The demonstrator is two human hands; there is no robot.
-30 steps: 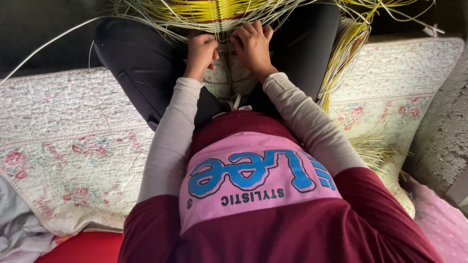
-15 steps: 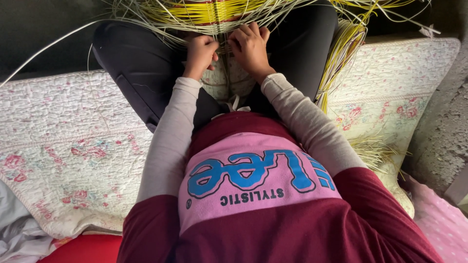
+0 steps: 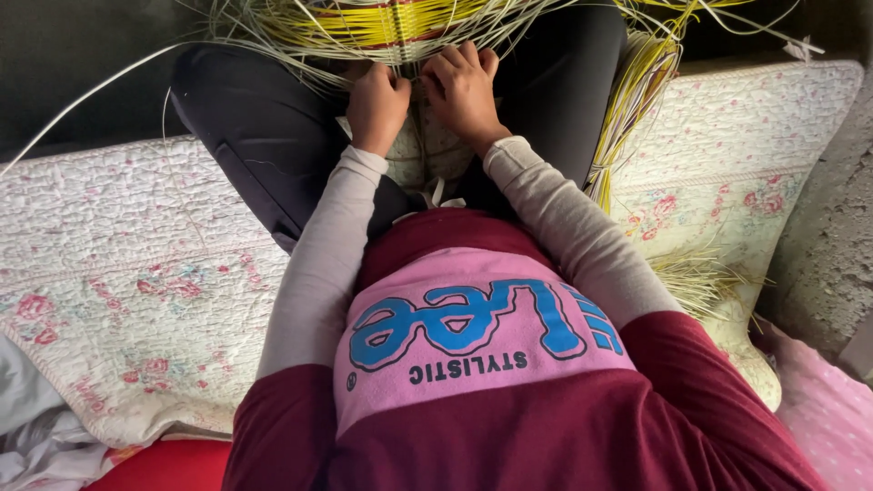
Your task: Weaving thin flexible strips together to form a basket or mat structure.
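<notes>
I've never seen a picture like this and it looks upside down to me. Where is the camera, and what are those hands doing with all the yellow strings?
The camera sits on the person's head and looks straight down, so you see their own chest, arms and lap. That is why the shirt print looks flipped. The person sits on a quilted mat with pink flowers. The left hand and the right hand are bare and closed side by side at the edge of a piece of woven work made of thin yellow and pale strips, with some red ones. Exactly which strips each hand pinches is hidden by the fingers. More loose strips hang in a bundle beside the right knee.
</notes>
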